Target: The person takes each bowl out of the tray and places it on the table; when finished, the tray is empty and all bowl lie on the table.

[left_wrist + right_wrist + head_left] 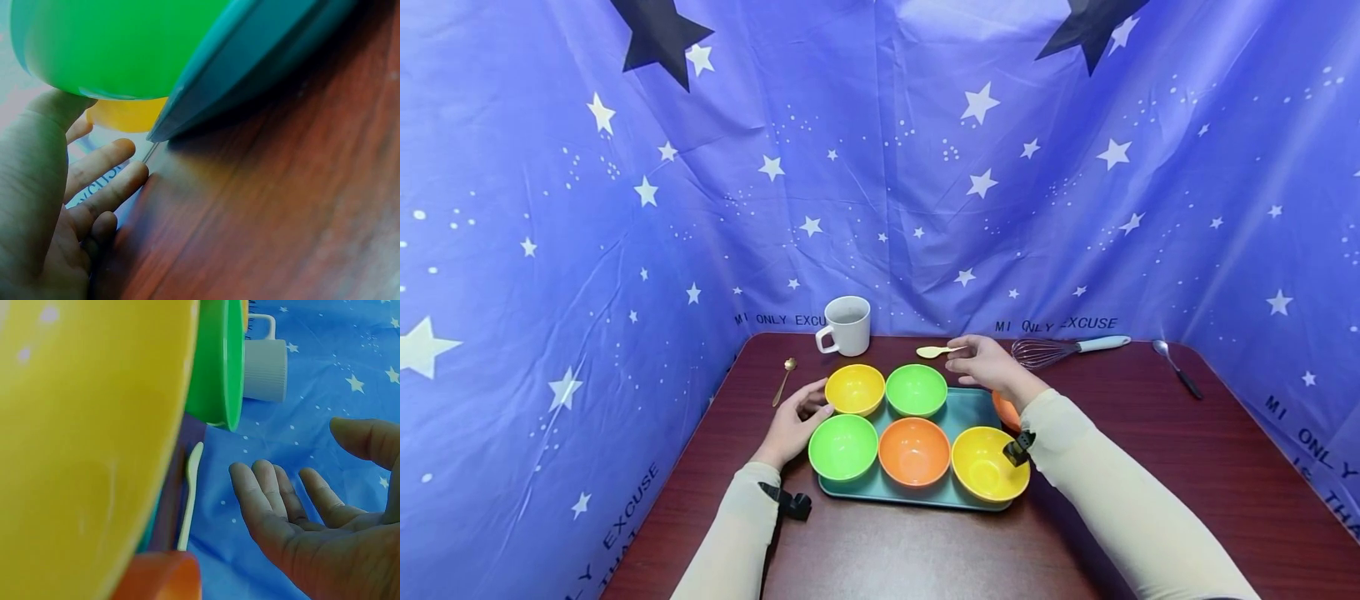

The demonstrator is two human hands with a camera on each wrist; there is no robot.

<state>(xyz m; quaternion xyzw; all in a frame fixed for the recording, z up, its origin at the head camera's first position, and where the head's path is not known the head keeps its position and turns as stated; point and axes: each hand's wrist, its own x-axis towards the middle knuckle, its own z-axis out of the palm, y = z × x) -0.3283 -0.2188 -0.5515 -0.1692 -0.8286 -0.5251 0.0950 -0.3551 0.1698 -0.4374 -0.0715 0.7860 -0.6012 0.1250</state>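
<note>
Starry blue cloth hangs behind a dark red table; mid-frame, a teal tray bears bright bowls. Left hand and right hand both have loosely parted fingers, gripping nothing. I'd keep the right wrist clear of the bowls. Just right of centre, the pale spoon lies side to side, scoop pointing left.

Cloth backdrop: blue-violet, creased, behind and both sides
White stars: printed, scattered among dots
Dark stars: two, larger, top edge
Lettering: black capitals, low on cloth
Tabletop: reddish-brown wood grain, rounded far corners
Light: pale sheen on tabletop's near part
</note>
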